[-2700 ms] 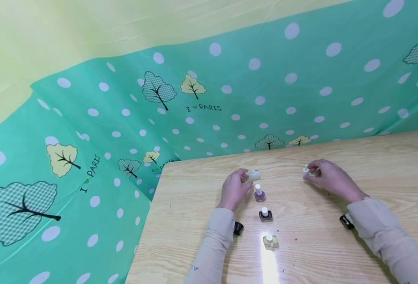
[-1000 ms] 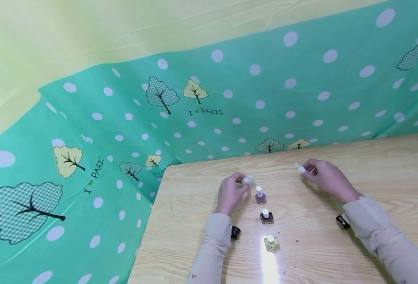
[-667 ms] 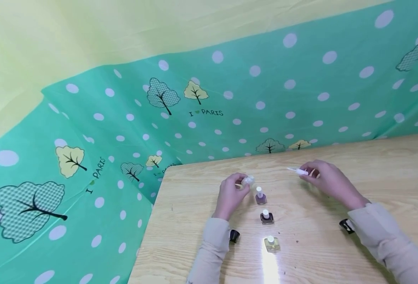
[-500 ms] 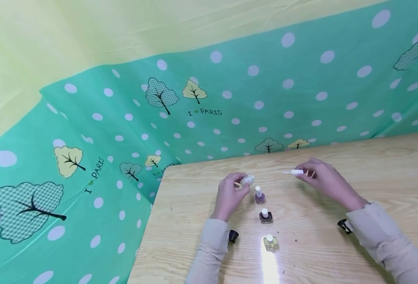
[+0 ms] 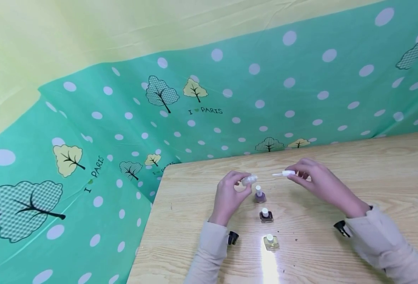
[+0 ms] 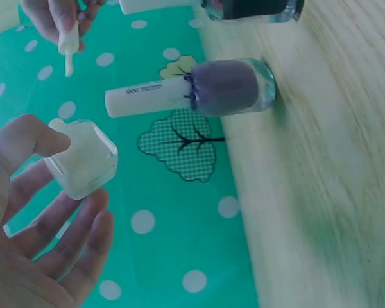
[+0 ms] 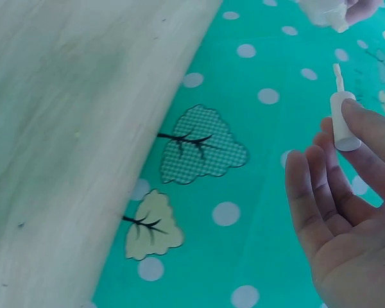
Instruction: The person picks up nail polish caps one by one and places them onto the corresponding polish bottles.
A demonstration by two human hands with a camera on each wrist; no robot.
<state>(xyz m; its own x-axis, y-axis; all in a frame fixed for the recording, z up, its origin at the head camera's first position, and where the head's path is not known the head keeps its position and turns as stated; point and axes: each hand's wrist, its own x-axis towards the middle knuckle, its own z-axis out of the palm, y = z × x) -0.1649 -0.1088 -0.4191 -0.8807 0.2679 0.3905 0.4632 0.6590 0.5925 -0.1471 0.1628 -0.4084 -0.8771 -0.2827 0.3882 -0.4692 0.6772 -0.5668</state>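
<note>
In the head view my left hand (image 5: 230, 197) pinches an uncapped white nail polish bottle (image 6: 86, 160) between thumb and fingers. The bottle is tilted, its neck turned toward the right hand. My right hand (image 5: 315, 177) grips the white nail polish cap (image 7: 344, 122) by its sides, and the thin brush (image 7: 339, 78) sticks out of it, pointing left at the bottle. A gap separates brush tip and bottle neck. Close to the left hand stands a capped purple nail polish bottle (image 5: 260, 195), seen large in the left wrist view.
Toward the near edge, in line with the purple bottle, stand a dark nail polish bottle (image 5: 266, 215) and a pale yellow one (image 5: 270, 242). Small dark specks lie on the wooden table (image 5: 180, 221). A green dotted cloth (image 5: 194, 130) hangs behind it.
The right hand has turned the cap so its brush points left and has moved it left, nearer the bottle. The left hand has taken hold of the white bottle and tilted it.
</note>
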